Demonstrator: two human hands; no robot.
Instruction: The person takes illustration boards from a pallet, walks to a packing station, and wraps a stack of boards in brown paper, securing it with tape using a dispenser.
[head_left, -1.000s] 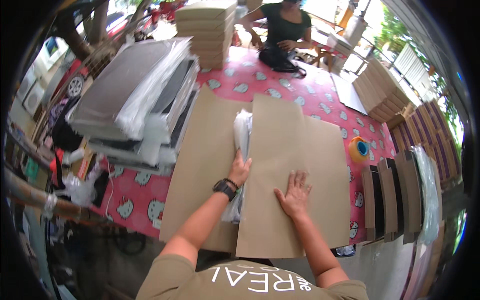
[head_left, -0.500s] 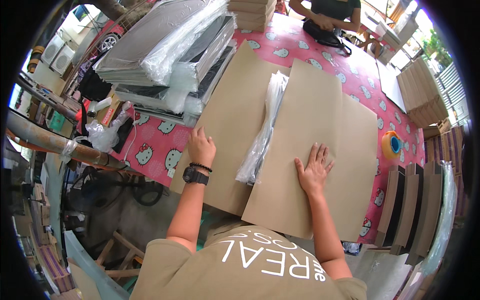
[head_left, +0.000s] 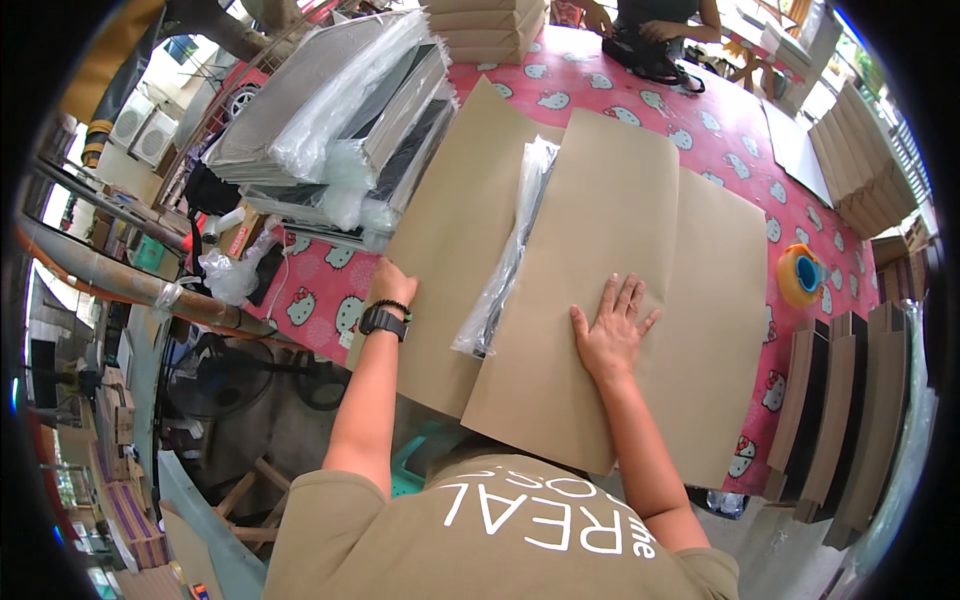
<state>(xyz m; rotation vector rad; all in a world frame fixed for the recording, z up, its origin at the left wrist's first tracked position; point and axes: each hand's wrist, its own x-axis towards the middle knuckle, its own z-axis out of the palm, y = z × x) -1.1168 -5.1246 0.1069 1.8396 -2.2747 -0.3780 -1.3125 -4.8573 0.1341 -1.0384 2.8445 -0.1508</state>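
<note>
A large brown kraft paper sheet point(head_left: 425, 235) lies on the table, its right part folded leftward as a flap point(head_left: 620, 180). Between them shows the edge of a flat, clear-plastic-wrapped item point(head_left: 508, 255); the flap covers the rest of it. My left hand point(head_left: 393, 283), below a dark watch and a beaded bracelet, has its fingers curled round the sheet's left edge, fingertips hidden. Spread flat on the flap, near its fold, is my right hand point(head_left: 610, 328), holding nothing.
Plastic-wrapped grey and black panels point(head_left: 330, 110) are stacked at the left. An orange tape roll with a blue core point(head_left: 802, 275) lies on the pink patterned tablecloth point(head_left: 590, 80) at right. Dark-and-brown boards point(head_left: 830, 410) stand at the right edge. Another person handles a black bag point(head_left: 650, 62) across the table.
My left fingers have gone from resting on the sheet to curling round its left edge. My right hand, the flap and the wrapped item have shifted slightly left.
</note>
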